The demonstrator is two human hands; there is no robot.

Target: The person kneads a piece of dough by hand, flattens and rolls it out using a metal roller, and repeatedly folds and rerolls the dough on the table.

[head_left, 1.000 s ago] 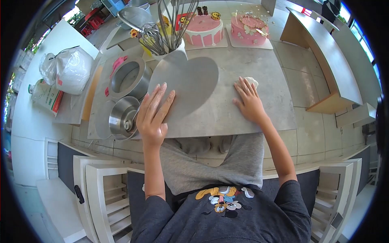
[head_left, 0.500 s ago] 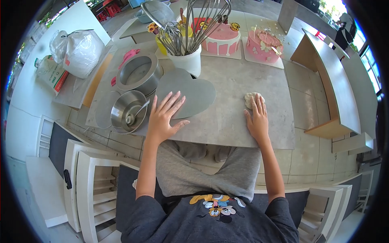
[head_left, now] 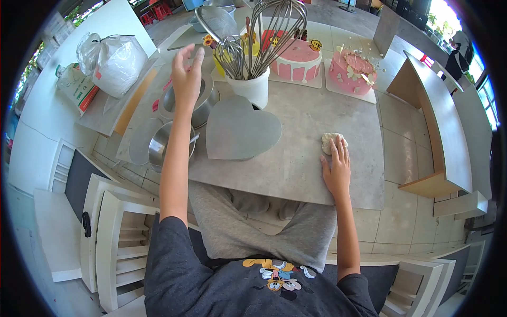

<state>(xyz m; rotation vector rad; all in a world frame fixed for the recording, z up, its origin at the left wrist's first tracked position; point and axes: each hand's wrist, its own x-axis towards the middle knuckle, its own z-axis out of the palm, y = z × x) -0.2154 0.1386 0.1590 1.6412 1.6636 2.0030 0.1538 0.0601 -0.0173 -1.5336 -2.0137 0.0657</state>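
My left hand (head_left: 187, 74) is raised over the round metal cake pan (head_left: 209, 99), its thumb apart from the fingers and nothing visible in it. Below that forearm sits a steel bowl (head_left: 157, 148), partly hidden, with a spoon (head_left: 195, 138) sticking out. My right hand (head_left: 338, 168) lies flat, fingertips on a lump of pale dough (head_left: 331, 141) on the grey table (head_left: 296, 174). Between the hands is a grey heart-shaped board (head_left: 243, 129). Behind it, a white tub (head_left: 250, 91) holds several whisks (head_left: 274, 39).
Two pink decorated cakes (head_left: 297, 57) (head_left: 351, 74) stand on boards at the back of the table. A plastic bag (head_left: 120, 66) and a printed sack (head_left: 77, 87) are at the left. A wooden counter (head_left: 430, 127) stands right. A person in dark clothing (head_left: 458, 55) is in the distance.
My left hand has left the heart-shaped board and moved up and forward, over the cake pan. My right hand stays at the dough. The view has shifted slightly.
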